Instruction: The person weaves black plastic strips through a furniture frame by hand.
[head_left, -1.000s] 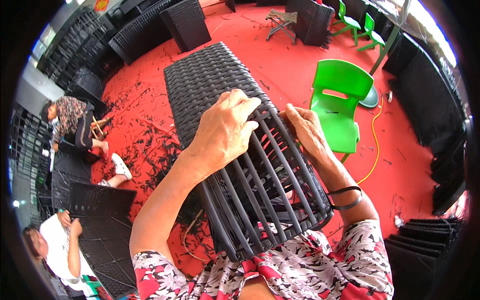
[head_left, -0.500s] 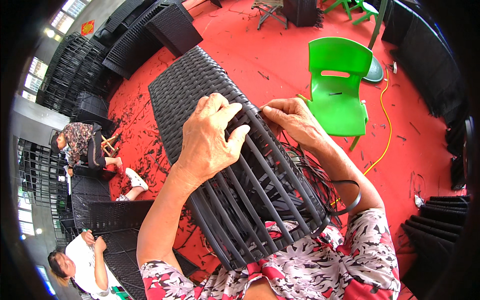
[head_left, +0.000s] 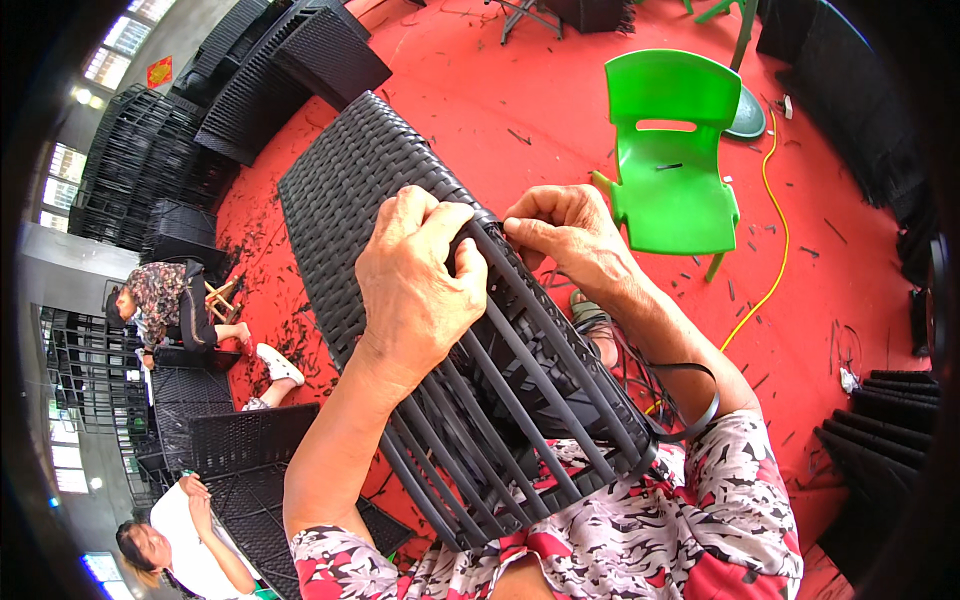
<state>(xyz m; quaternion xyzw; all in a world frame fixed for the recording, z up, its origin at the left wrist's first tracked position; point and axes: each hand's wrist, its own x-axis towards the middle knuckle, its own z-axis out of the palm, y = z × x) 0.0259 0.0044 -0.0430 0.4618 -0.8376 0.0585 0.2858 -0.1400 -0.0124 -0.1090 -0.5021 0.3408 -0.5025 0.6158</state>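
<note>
A black frame (head_left: 340, 185) stretches away from my lap, tilted toward the far left. Its far part is covered in flat black weave, while the near part shows bare parallel bars (head_left: 540, 375) with loose strips behind them. My left hand (head_left: 415, 280) is closed over the edge of the weave, its fingertips partly hidden among the bars. At the right side of that edge, my right hand (head_left: 575, 240) pinches a thin black strip between thumb and fingers. A loop of black strip (head_left: 712, 395) curls beside my right forearm.
A green plastic chair (head_left: 670, 170) stands ahead on the red floor, beside a yellow cable (head_left: 785, 235). Black scraps litter the floor. Two people work at the left, near woven panels (head_left: 245, 437). Stacked black pieces (head_left: 885, 425) lie at the right.
My right hand has moved slightly left and up, staying at the weave's edge. The frame has shifted a little left in view. A sandalled foot now shows beyond the frame's right side.
</note>
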